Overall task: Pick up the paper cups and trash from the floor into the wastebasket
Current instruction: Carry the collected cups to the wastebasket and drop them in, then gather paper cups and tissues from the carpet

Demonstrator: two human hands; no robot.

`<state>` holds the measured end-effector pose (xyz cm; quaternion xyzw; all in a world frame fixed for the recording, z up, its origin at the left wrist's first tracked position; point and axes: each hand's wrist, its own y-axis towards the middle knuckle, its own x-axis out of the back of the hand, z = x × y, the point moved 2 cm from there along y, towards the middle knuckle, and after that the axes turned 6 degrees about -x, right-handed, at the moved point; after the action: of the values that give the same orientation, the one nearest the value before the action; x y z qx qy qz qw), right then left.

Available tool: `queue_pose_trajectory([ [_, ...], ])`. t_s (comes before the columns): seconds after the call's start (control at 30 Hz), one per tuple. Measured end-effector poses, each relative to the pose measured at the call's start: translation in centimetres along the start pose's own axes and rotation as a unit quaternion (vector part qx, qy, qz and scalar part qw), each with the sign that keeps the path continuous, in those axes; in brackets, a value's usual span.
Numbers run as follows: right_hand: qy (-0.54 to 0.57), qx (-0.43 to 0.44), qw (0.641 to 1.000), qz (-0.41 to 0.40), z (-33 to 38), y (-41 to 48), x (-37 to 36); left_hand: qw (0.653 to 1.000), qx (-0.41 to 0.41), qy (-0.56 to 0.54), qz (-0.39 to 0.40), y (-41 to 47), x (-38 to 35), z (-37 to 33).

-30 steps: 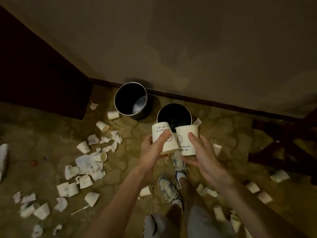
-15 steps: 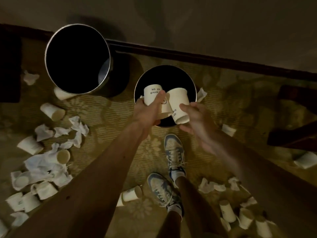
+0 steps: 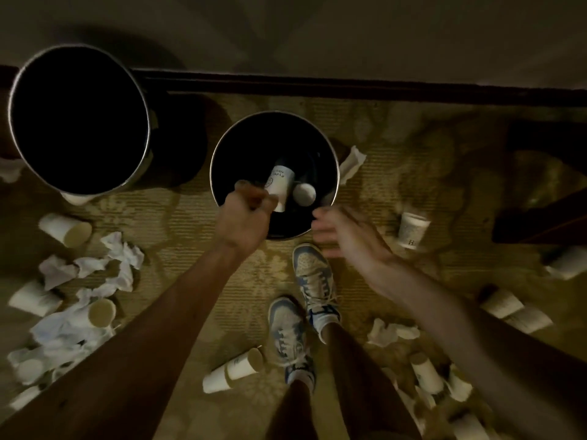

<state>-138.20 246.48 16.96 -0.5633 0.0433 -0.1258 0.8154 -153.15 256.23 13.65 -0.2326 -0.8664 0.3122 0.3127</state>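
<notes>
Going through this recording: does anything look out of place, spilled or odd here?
Yes. Paper cups lie tipped over on the carpet on both sides of the shoes, mixed with crumpled tissues. Only two cups show inside the small wastebasket; the larger wastebasket beside it is too dark to see into.

The right hand [image 3: 346,236] is motion-blurred, and the left hand [image 3: 244,214] hides part of the printed cup [image 3: 280,180].

Both forearms extend forward and downward, bare. Left hand [image 3: 244,217]: fingers curled inward, holding nothing. Right hand [image 3: 346,236]: fingers loosely spread, empty, blurred.
</notes>
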Motion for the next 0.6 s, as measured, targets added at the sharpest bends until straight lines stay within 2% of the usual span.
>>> queue_pose_trajectory([
  [0.07,0.001,0.021,0.999,-0.05,-1.0,-1.5,1.1,0.993,-0.078,0.087,0.005,-1.9,0.3,-1.7],
  [0.13,-0.01,0.028,0.995,-0.099,-2.5,-2.8,2.4,0.955,-0.202,0.214,0.02,-4.2,-0.2,-3.5],
  [0.23,0.009,0.017,0.989,-0.144,-4.8,-4.0,4.7,0.905,-0.305,0.28,0.094,-6.9,-2.5,-5.3],
  [0.37,0.029,0.015,0.987,-0.16,-7.2,-2.7,6.7,0.875,-0.325,0.32,0.165,-7.6,-7.8,-4.6],
  [0.5,0.079,-0.014,0.983,-0.166,-9.5,1.8,8.1,0.883,-0.293,0.31,0.194,-5.4,-13.9,-1.3],
  [0.6,0.168,-0.007,0.979,-0.115,-11.1,6.3,8.4,0.88,-0.26,0.342,0.202,-1.4,-17.9,2.5],
])
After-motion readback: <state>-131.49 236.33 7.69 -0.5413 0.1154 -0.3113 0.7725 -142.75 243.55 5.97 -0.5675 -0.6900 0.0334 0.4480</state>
